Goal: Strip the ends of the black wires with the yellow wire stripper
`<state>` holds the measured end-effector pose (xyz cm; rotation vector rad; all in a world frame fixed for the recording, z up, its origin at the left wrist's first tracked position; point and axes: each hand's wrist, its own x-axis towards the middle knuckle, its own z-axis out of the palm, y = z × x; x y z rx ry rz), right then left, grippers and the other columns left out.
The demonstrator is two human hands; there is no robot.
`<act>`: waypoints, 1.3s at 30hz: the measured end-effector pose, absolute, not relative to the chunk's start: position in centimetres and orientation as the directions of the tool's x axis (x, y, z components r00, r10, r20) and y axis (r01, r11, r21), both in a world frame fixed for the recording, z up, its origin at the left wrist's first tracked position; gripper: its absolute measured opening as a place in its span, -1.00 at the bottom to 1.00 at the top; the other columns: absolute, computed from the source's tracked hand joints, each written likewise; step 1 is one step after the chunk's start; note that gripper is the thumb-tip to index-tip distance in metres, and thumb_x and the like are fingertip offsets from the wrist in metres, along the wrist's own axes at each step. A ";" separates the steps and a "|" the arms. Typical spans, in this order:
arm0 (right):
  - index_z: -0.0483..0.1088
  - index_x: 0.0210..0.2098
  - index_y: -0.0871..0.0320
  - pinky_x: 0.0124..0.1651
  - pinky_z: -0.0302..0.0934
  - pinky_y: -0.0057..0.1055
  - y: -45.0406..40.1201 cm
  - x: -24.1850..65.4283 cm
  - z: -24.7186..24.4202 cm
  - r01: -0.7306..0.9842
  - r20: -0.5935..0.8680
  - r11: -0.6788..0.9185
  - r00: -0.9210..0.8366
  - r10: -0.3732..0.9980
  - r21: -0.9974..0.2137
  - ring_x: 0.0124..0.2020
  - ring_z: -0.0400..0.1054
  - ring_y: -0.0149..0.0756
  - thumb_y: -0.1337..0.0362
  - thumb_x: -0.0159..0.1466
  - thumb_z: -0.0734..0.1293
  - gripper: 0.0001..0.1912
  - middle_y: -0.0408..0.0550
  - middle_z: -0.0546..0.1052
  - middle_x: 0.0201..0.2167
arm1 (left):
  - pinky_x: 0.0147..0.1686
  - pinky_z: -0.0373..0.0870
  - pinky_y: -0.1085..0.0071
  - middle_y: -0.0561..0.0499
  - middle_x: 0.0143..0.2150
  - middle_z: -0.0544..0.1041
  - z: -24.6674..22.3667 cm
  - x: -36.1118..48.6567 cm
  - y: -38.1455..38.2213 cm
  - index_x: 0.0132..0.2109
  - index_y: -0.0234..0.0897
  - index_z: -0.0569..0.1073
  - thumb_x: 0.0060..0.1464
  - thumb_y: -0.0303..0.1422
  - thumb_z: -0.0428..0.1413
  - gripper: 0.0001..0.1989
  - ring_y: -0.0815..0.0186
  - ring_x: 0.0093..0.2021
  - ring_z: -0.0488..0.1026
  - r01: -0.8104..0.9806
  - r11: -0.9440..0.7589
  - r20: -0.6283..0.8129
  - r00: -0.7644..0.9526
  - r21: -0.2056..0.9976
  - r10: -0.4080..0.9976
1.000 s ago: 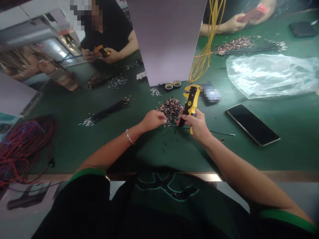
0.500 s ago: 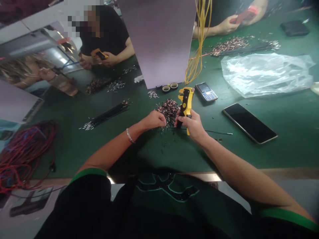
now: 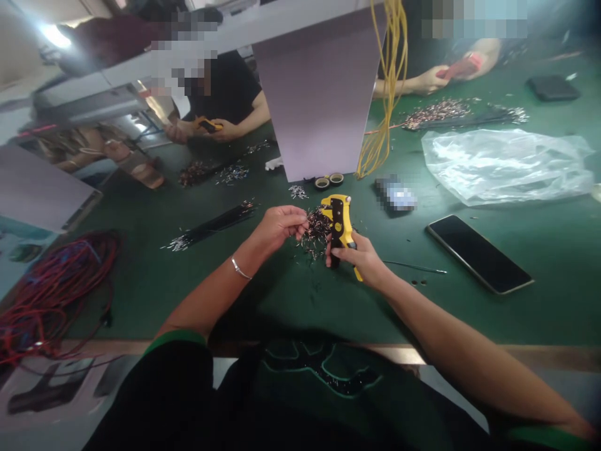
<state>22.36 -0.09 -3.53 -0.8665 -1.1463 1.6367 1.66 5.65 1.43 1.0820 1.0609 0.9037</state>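
Yellow-and-black wire stripper [image 3: 340, 228]: we see it standing upright in the right hand, head up, held above the worktop and just beside the heap of short wires.

Heap of short wires [image 3: 315, 235]: we find these copper-tipped pieces bunched between the two hands, touching the stripper's head.

Right hand [image 3: 361, 260]: its grip is closed around the stripper's handle.

Left hand [image 3: 280, 228]: its grip is closed, with the fingers [image 3: 300, 229] at the heap's edge; we cannot tell whether they pinch any wires.

Silver bracelet [image 3: 240, 269]: we see it on the left wrist.

Worktop [image 3: 141, 300]: green, and it carries everything below.

Near things: we see a small pile of wire bits [image 3: 298, 192] and two tape rolls [image 3: 328, 181] ahead of the hands, with a bundle of black wires [image 3: 211, 225] to the left.

Farther right: a black smartphone [image 3: 479, 254] lies face up, and a clear plastic bag [image 3: 504, 166] lies beyond it.

Farther left: a tangle of red wire [image 3: 61, 288] sits at the worktop's corner.

Co-workers: one pair of hands [image 3: 206, 130] holds a yellow tool, and another hand [image 3: 429, 80] sits beyond a hanging bunch of yellow wires [image 3: 387, 106].
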 end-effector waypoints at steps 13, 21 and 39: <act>0.39 -0.26 0.17 -0.32 0.32 -0.24 -0.4 22.3 -3.6 -0.324 -0.008 -0.132 -0.359 0.933 -0.937 -0.48 0.44 -0.26 0.26 0.05 0.45 -0.73 -0.12 0.53 -0.42 | -0.61 0.34 0.46 0.01 -0.52 0.54 1.5 4.5 3.1 -0.35 -0.36 0.45 -0.14 -0.53 0.22 -0.87 0.44 -0.61 0.42 -0.145 0.231 -0.202 0.190 0.962 0.961; 0.40 -0.31 0.16 -0.26 0.29 -0.25 -0.4 22.4 -3.6 -0.222 0.038 -0.050 -0.376 0.926 -0.974 -0.43 0.42 -0.26 0.23 0.10 0.43 -0.79 -0.12 0.51 -0.46 | -0.60 0.34 0.45 -0.01 -0.51 0.56 1.6 4.8 2.9 -0.37 -0.36 0.41 -0.15 -0.56 0.20 -0.86 0.41 -0.61 0.44 -0.209 0.288 -0.238 0.234 0.935 0.943; 0.35 -0.18 0.13 -0.20 0.32 -0.22 -0.6 22.6 -4.1 -0.046 0.128 0.119 -0.374 0.919 -0.992 -0.31 0.42 -0.21 0.22 0.14 0.40 -0.72 -0.05 0.51 -0.30 | -0.67 0.32 0.48 0.00 -0.53 0.55 1.4 4.9 2.9 -0.40 -0.36 0.41 -0.12 -0.58 0.18 -0.89 0.43 -0.67 0.40 -0.230 0.365 -0.277 0.340 0.902 0.899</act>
